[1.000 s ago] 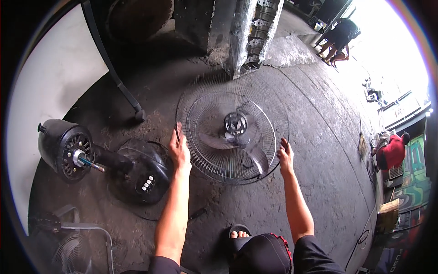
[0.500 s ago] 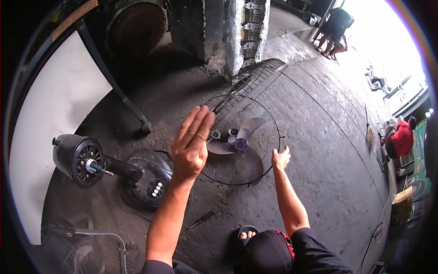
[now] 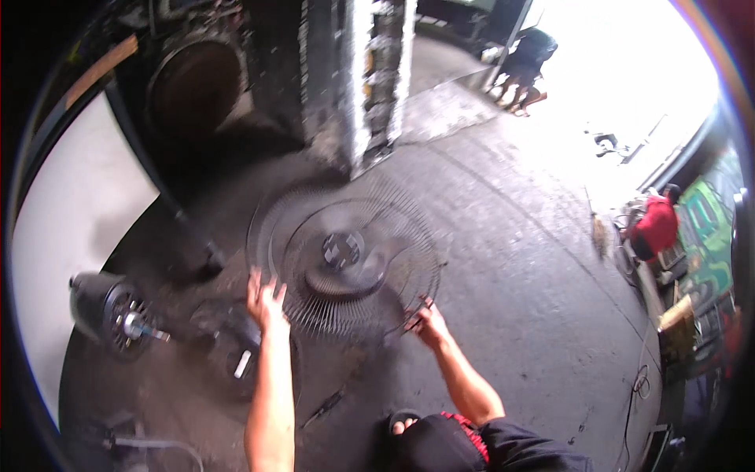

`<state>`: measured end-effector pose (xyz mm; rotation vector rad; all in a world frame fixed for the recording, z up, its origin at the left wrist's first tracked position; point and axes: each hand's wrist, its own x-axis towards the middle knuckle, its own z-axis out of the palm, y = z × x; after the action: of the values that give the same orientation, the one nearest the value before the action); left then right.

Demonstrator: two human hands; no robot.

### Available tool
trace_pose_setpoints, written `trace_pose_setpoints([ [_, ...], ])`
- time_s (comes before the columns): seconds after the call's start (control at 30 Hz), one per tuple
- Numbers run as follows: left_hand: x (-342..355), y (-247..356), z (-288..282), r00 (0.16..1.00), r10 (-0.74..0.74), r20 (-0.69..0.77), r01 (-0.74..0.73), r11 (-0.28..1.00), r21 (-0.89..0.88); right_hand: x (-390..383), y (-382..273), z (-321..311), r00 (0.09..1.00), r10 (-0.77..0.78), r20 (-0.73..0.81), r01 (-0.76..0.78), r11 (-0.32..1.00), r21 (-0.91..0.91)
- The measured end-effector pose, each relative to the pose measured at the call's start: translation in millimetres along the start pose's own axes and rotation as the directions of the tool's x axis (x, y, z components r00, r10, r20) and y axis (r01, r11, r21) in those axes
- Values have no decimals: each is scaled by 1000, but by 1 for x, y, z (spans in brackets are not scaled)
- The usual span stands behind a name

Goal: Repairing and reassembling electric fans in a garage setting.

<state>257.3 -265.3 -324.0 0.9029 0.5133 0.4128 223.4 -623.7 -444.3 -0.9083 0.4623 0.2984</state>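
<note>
A round black wire fan grille (image 3: 401,208) is between my hands, tilted and smeared by motion, with a round hub plate (image 3: 342,250) at its middle. Dark fan blades (image 3: 346,283) show through its wires. My left hand (image 3: 267,303) is at the grille's lower left rim, its fingers spread; blur hides whether they touch the wires. At the lower right rim, my right hand (image 3: 429,321) has its fingers curled around the edge. To the left, the fan motor (image 3: 110,311), with its bare shaft, lies beside the dark fan base (image 3: 236,374).
A screwdriver-like tool (image 3: 324,405) lies on the floor near my foot. A white panel (image 3: 79,204) stands at the left. The pillar (image 3: 326,86) rises behind the grille. One person (image 3: 523,63) bends at the far right; another in red (image 3: 654,226) is at the right edge.
The grille leaning by the pillar is now in front of me, over the blades. My left hand has come down and left; my right hand has moved lower left. The view has shifted.
</note>
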Motion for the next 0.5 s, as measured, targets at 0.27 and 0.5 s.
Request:
trace_pose_setpoints([
  [0.27,1,-7,-3,991,-113,73,111,993,27,-55,-37,21,983,-58,173,12,966,259],
  [0.5,-61,186,156,992,-90,88,32,857,514,-157,-200,109,982,57,182,-95,974,205],
])
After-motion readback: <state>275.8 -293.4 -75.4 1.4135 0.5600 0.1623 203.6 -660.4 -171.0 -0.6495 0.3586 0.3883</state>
